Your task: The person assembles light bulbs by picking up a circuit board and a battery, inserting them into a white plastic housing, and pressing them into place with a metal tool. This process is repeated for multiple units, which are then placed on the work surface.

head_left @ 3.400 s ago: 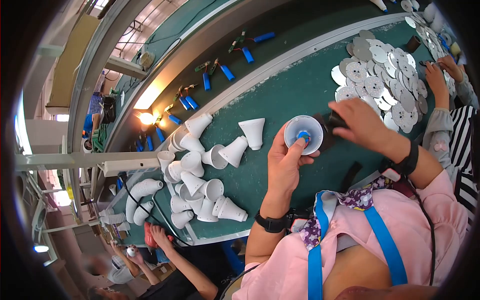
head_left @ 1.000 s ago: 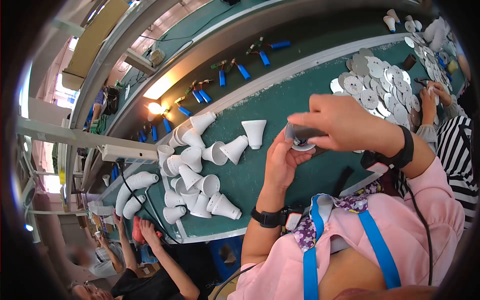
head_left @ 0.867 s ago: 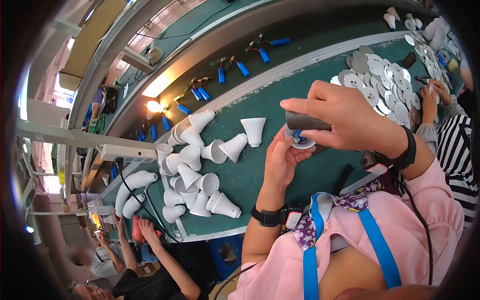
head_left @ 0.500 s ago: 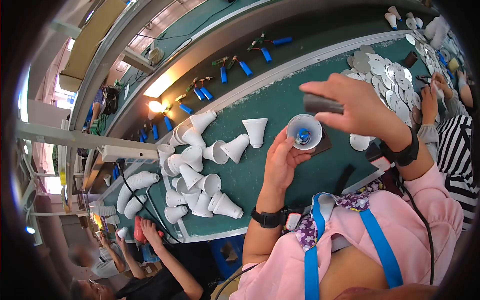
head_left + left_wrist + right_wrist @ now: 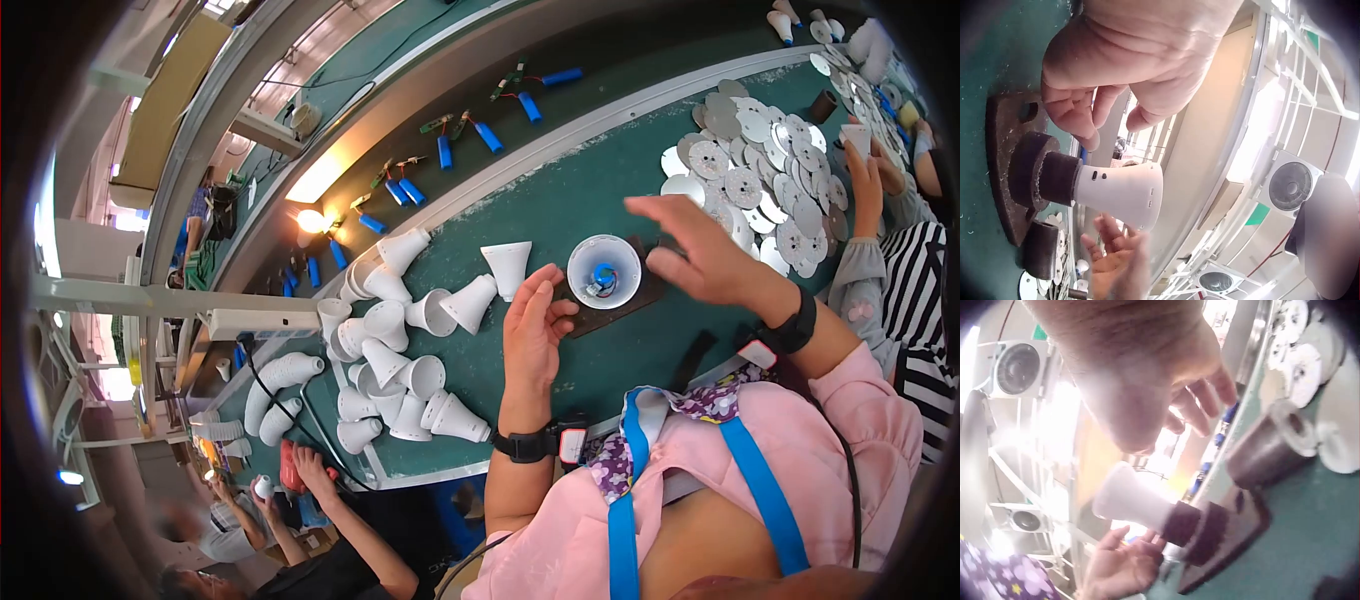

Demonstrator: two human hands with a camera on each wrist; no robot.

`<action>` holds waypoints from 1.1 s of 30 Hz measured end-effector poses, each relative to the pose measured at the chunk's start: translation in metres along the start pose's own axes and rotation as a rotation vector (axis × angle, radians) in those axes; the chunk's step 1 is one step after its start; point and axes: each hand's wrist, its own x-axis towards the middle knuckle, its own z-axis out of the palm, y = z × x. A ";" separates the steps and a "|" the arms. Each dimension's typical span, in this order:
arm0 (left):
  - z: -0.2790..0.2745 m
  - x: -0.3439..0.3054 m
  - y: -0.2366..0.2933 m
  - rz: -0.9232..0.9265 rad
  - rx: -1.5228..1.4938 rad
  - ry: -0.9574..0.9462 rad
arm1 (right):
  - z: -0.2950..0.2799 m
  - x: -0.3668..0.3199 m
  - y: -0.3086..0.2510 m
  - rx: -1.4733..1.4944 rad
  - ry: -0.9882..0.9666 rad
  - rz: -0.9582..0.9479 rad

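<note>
A white cup-shaped housing [image 5: 604, 272] with a blue part inside sits wide end up in a dark round holder [image 5: 1035, 172] on a brown plate [image 5: 603, 318]. Just left of the housing is my left hand [image 5: 532, 335], fingers loosely bent and holding nothing; the left wrist view shows a gap between them. My right hand [image 5: 705, 250] is to the housing's right, empty, its index finger stretched out. A dark hollow cylinder [image 5: 1269, 450] stands on the table beside the plate, below my right hand in the right wrist view and largely hidden in the head view.
White housings [image 5: 385, 325] lie in a group on the left, and a pile of metal discs [image 5: 765, 165] on the right. Blue cells [image 5: 487, 137] with small boards line the raised shelf. Other people's hands [image 5: 312, 472] are at the lower left and far right.
My left hand has let go of the housing and moved left. The dark cylinder, held in my right hand half a second ago, is now out of it, and that hand is lower.
</note>
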 end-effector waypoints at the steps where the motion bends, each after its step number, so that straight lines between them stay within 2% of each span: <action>1: 0.001 0.001 -0.001 -0.003 0.001 0.002 | -0.004 0.012 -0.013 0.205 0.034 -0.082; 2: 0.002 0.001 -0.002 -0.006 0.003 0.006 | 0.002 0.018 -0.019 0.206 0.037 -0.079; 4: 0.005 -0.001 -0.003 -0.016 0.034 -0.003 | 0.019 0.024 -0.024 0.246 -0.149 -0.191; 6: 0.003 -0.005 0.000 -0.021 0.064 -0.009 | 0.025 0.026 -0.023 0.262 -0.079 -0.226; 8: -0.001 -0.010 -0.002 0.006 0.096 0.040 | 0.022 0.022 -0.019 0.339 0.130 0.022; 9: -0.003 -0.011 -0.004 -0.001 0.091 0.044 | 0.023 0.021 -0.013 0.476 0.160 0.217; 10: -0.006 -0.011 -0.004 -0.010 0.077 0.042 | 0.024 0.024 -0.009 0.915 0.106 0.527; 12: -0.002 -0.005 0.000 -0.010 0.071 0.007 | 0.011 0.024 -0.004 1.051 -0.002 0.725; 18: 0.005 0.000 0.001 -0.010 0.108 -0.036 | 0.002 0.016 0.026 1.151 0.097 0.786; 20: 0.006 0.003 0.005 -0.022 0.163 -0.008 | -0.005 0.013 0.036 1.114 0.197 0.814; 22: 0.011 0.012 0.017 -0.027 0.195 -0.031 | -0.014 0.010 0.058 0.786 0.258 0.801; 24: 0.022 0.026 0.037 0.054 0.422 -0.054 | -0.019 0.005 0.085 0.554 0.437 0.702; 25: 0.033 0.034 0.051 0.093 0.526 -0.063 | -0.029 -0.001 0.105 0.230 0.418 0.636; 26: 0.039 0.049 0.062 0.105 0.534 -0.067 | -0.034 -0.008 0.116 0.233 0.430 0.629; 28: 0.048 0.084 0.079 0.291 0.992 -0.173 | -0.044 -0.017 0.129 -0.270 0.433 0.741; 29: 0.052 0.109 0.082 0.357 1.124 -0.202 | -0.048 -0.018 0.133 -0.274 0.450 0.749; 30: 0.053 0.137 0.082 0.426 1.252 -0.238 | -0.053 -0.021 0.135 -0.399 0.355 0.850; 31: 0.052 0.167 0.080 0.438 1.254 -0.263 | -0.058 -0.024 0.137 -0.524 0.255 0.952; 32: 0.051 0.199 0.077 0.451 1.431 -0.280 | -0.059 -0.026 0.139 -0.534 0.275 0.971; 33: 0.054 0.224 0.076 0.466 1.609 -0.294 | -0.057 -0.027 0.140 -0.661 0.342 0.903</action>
